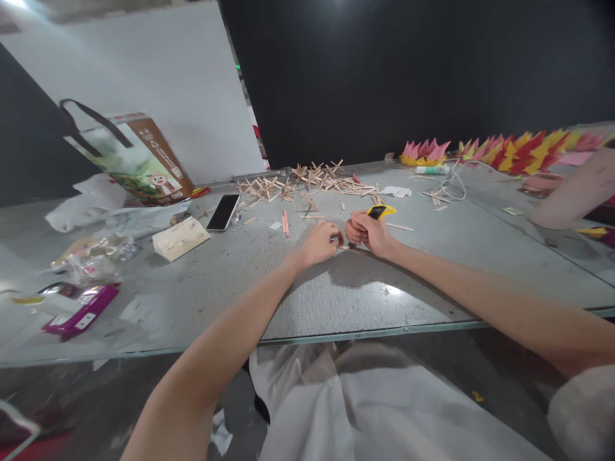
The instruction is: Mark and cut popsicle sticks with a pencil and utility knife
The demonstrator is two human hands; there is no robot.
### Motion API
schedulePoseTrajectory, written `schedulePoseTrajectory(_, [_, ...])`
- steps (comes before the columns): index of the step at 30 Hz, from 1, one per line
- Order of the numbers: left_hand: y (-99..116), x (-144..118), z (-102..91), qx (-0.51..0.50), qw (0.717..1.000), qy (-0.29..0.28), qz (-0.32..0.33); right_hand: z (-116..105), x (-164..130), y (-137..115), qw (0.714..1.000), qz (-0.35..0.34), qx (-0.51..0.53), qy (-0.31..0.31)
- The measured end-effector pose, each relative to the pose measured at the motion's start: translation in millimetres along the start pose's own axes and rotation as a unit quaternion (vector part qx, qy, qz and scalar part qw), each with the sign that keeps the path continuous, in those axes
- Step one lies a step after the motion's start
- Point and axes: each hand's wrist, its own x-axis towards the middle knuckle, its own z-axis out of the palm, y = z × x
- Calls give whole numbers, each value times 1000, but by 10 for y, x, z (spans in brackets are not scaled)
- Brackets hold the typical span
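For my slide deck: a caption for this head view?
Right hand grips a yellow utility knife; left hand steadies a small wooden stick.

Most of the yellow-and-black handled tool is buried inside the closed right hand, so its blade end cannot be seen. The thin wooden stick under the fingers of the left hand is too small to make out. At the right edge of the frame, a blurred forearm of another person is cut off. The row of red, yellow and pink folded paper points runs out past the upper right edge. The label on the purple packet at lower left is unreadable.
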Motion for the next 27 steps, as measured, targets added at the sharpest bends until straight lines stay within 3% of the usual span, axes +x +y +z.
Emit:
schedulePoseTrajectory(11, [34, -28, 6, -18, 1000, -9, 2, 15, -7, -27, 1000, 0, -3, 0])
schedulePoseTrajectory(27, [-108, 48, 161, 31, 998, -2, 46, -29, 7, 16, 1000, 1, -2, -11])
